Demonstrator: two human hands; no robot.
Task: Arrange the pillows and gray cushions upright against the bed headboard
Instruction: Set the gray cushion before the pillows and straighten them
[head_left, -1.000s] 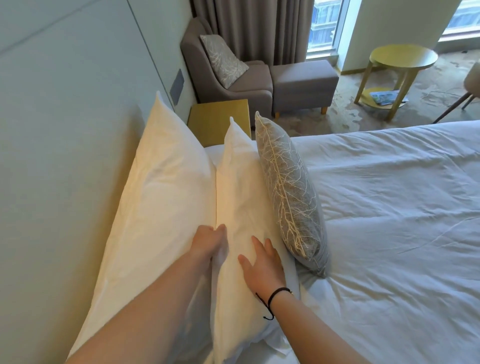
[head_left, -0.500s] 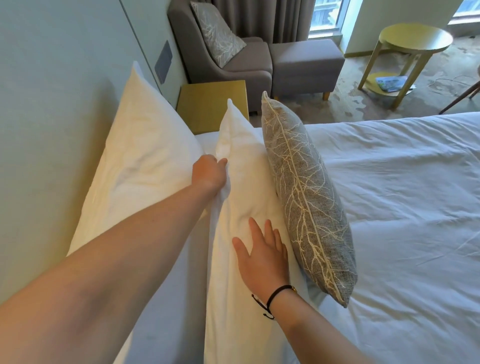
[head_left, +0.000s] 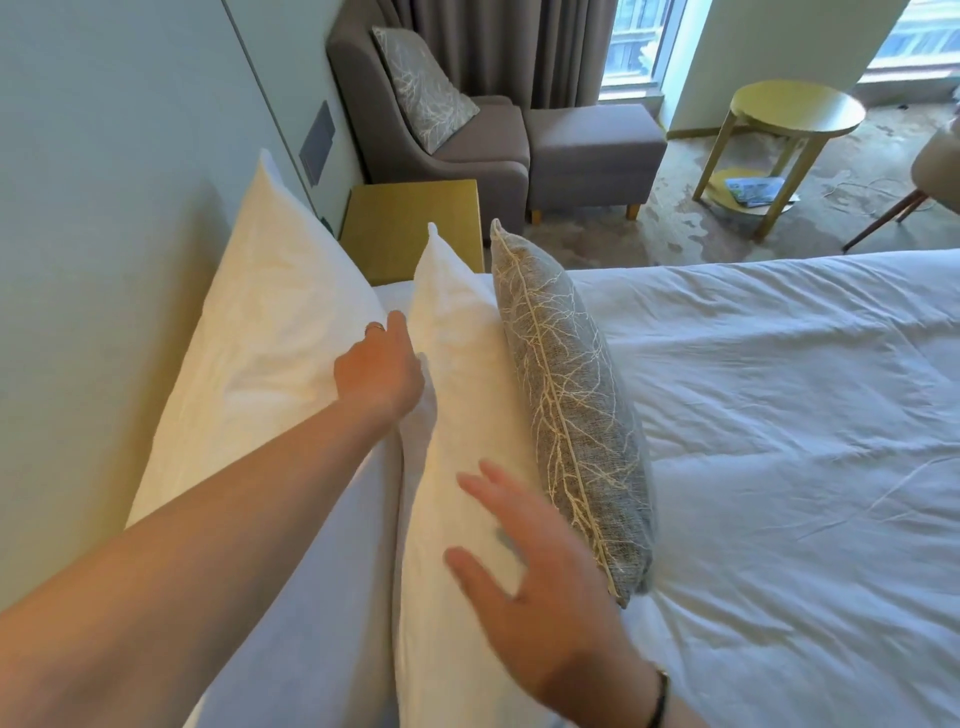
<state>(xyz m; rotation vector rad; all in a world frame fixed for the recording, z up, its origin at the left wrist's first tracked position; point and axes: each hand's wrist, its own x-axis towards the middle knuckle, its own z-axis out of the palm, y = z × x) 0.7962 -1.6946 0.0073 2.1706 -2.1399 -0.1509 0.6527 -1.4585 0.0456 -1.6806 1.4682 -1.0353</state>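
Three cushioned items stand on edge in a row at the head edge of the bed (head_left: 779, 415), which is covered by a white duvet. The headboard (head_left: 104, 260) is a pale flat panel along the left. The large white pillow (head_left: 260, 332) leans directly against the headboard. The second white pillow (head_left: 467, 415) stands upright just beside it, with a narrow gap between the two. The gray cushion (head_left: 571, 415), printed with a pale branch pattern, leans against the second pillow on its outer face.

The left hand (head_left: 382, 371) reaches into the gap between the two white pillows; whether its fingers grip fabric cannot be determined. The right hand (head_left: 535, 597) is spread wide, fingers apart, and holds nothing; it sits over the near face of the second pillow, blurred, and contact cannot be confirmed.

A yellow nightstand (head_left: 415, 223) stands past the bed's far corner.
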